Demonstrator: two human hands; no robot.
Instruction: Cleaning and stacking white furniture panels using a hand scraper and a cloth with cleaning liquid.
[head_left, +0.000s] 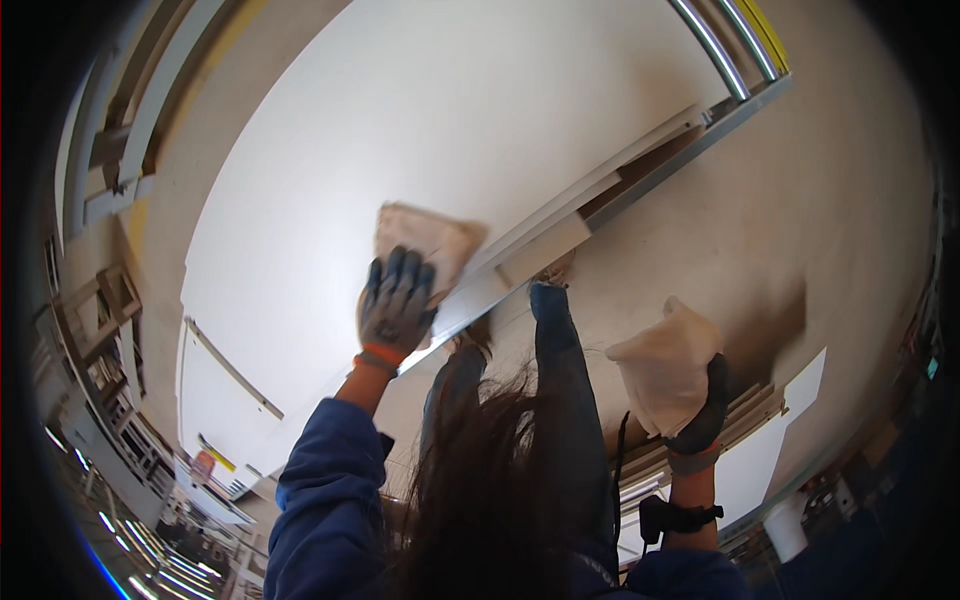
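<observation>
My left hand (397,305), in a dark-palmed work glove with an orange cuff, lies flat with its fingers stretched over a folded beige cloth (425,235). That cloth rests on a large white panel (330,150) and is slightly blurred. Off to the right, away from the panel, my right hand (705,410) is closed around the edge of a second beige cloth (665,365). This one is bunched and held up in the air; the glove's fingertips are partly hidden behind it.
Strips of board (545,250) lie along the panel's near edge, above a metal frame. Metal rollers (715,45) stand at the far right end. Stacked boards (745,420) are at lower right, wooden frames (100,300) at left. My legs stand beside the panel.
</observation>
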